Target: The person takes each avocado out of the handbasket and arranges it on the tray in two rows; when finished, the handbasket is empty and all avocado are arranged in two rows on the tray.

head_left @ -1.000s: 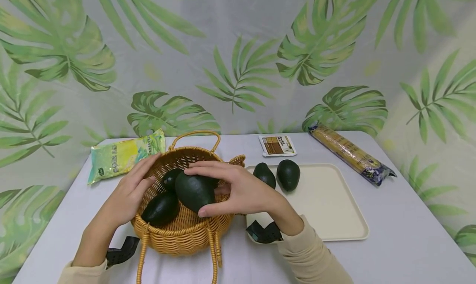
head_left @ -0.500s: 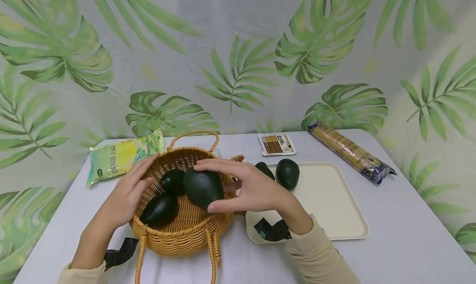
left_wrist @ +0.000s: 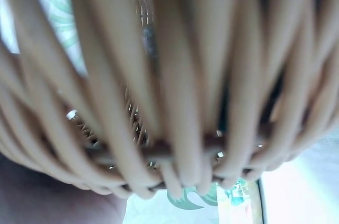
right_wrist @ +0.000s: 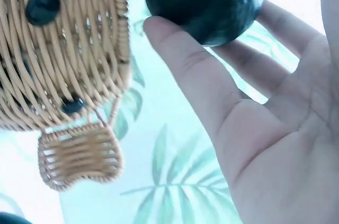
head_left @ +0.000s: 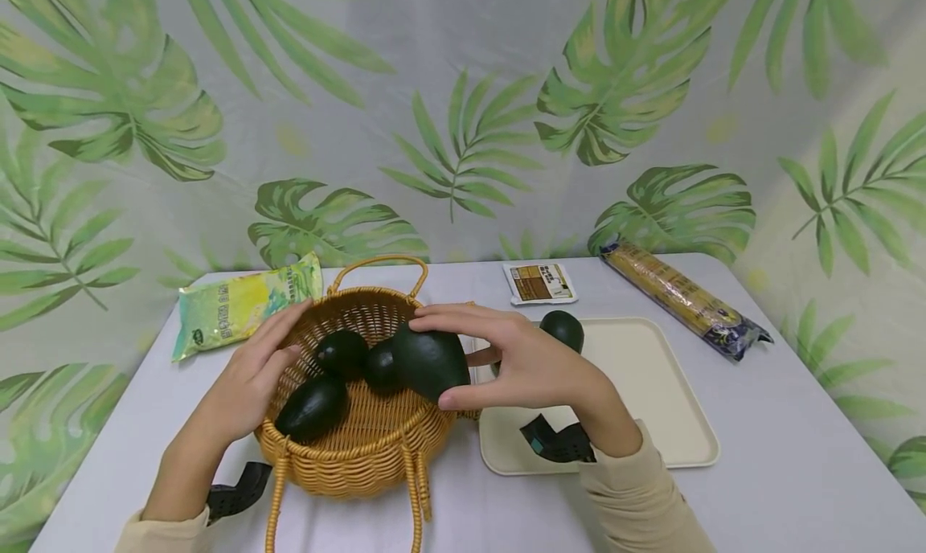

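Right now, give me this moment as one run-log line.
right hand: grips avocado above basket rim | left hand: rests on basket | basket: three avocados inside | tray: one avocado visible

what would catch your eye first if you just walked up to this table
First, the right hand gripping a dark green avocado over the right rim of the wicker basket at the table's front centre. The left hand rests on the basket's left rim, with three more avocados inside. To the right lies a cream tray with another avocado at its far left corner.
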